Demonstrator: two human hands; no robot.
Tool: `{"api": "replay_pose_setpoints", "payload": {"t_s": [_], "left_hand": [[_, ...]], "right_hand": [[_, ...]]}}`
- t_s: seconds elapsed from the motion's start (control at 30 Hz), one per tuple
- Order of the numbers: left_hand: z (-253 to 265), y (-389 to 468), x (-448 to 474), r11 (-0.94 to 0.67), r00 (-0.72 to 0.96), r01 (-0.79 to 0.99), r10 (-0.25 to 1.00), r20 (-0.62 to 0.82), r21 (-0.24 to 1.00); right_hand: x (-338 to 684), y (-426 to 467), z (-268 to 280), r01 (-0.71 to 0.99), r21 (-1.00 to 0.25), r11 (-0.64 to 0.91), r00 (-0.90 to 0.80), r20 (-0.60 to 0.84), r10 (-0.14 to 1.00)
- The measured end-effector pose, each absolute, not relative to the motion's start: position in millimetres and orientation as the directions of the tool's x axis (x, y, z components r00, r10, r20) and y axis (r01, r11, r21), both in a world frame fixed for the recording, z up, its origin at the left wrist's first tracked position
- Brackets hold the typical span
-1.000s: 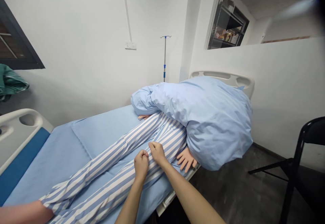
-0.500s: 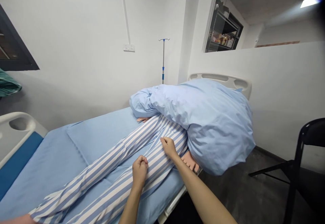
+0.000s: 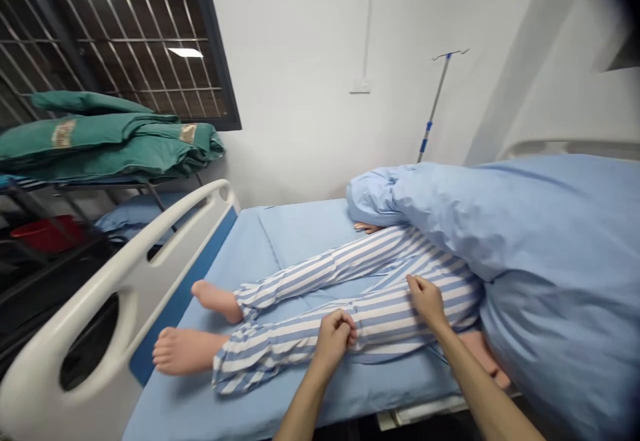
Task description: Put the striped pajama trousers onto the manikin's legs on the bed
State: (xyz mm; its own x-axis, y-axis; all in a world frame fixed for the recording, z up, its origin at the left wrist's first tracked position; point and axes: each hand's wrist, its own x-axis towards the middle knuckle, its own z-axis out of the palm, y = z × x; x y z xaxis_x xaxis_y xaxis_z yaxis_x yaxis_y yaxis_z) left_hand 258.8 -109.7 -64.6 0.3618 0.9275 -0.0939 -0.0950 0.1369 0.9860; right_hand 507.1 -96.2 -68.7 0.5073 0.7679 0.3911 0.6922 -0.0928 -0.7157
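Folded green blankets (image 3: 115, 137) sit on a rack at far left, beside the bed's white footboard (image 3: 125, 274). Two bare manikin feet (image 3: 187, 347) point toward it (the torso lies hidden under a blue duvet (image 3: 525, 241)). The left hand (image 3: 336, 335) is closed in a fist, bunching the striped trousers (image 3: 350, 294) near the knee; the right hand (image 3: 426, 299) pinches the same cloth at the thigh.

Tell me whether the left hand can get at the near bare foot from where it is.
Probably yes. The left hand grips the striped trouser leg, and the near foot lies further along that leg on the mattress, with nothing between them.
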Motion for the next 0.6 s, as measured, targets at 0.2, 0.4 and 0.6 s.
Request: {"api": "replay_pose_setpoints", "payload": {"t_s": [0.2, 0.4, 0.6], "left_hand": [[-57, -96, 113, 0.001, -0.166, 0.162, 0.986, 0.026, 0.987], [-65, -76, 70, 0.027, -0.289, 0.537, 0.945, 0.155, 0.843], [-79, -79, 79, 0.053, -0.287, 0.708, 0.933, 0.218, 0.704]], "right_hand": [[503, -98, -69, 0.721, -0.670, -0.174, 0.545, 0.395, 0.739], [504, -96, -72, 0.744, -0.633, -0.216, 0.544, 0.386, 0.745], [506, -94, -77, 0.761, -0.586, -0.279, 0.557, 0.370, 0.743]]}}
